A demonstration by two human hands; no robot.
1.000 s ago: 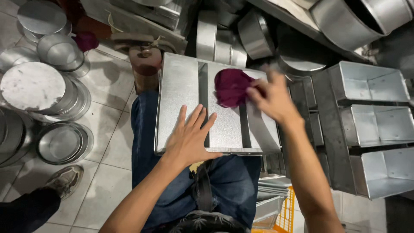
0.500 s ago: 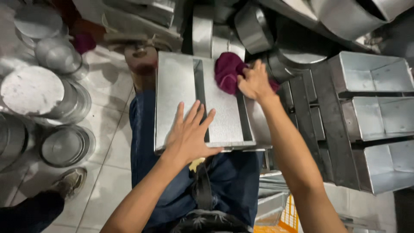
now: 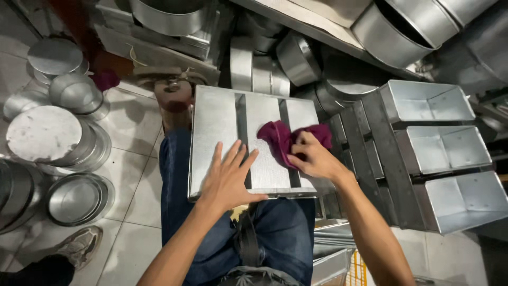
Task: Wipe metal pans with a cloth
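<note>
A dark red cloth [image 3: 288,139] lies bunched on a flat ribbed metal tray [image 3: 217,127], toward the tray's right edge and about midway up it. The right hand [image 3: 316,159] presses down on the cloth, its grip closed around a fold of the fabric, fingers curled over it. Left of that grip, the left hand [image 3: 228,179] lies flat on the tray near its lower edge, grip spread wide, palm down, pinching nothing. The tray rests across the person's lap, on blue jeans [image 3: 180,201].

Right of the cloth hand stand three open rectangular tins [image 3: 444,151], set side by side on a rack, close to the tray's edge. Beyond the hands, at the far end of the tray, lean more round pans [image 3: 296,58]. Well to the left of the flat hand, on the tiled floor [image 3: 143,180], sit stacks of round pans [image 3: 47,135], and a shoe [image 3: 79,244] shows near the lower left.
</note>
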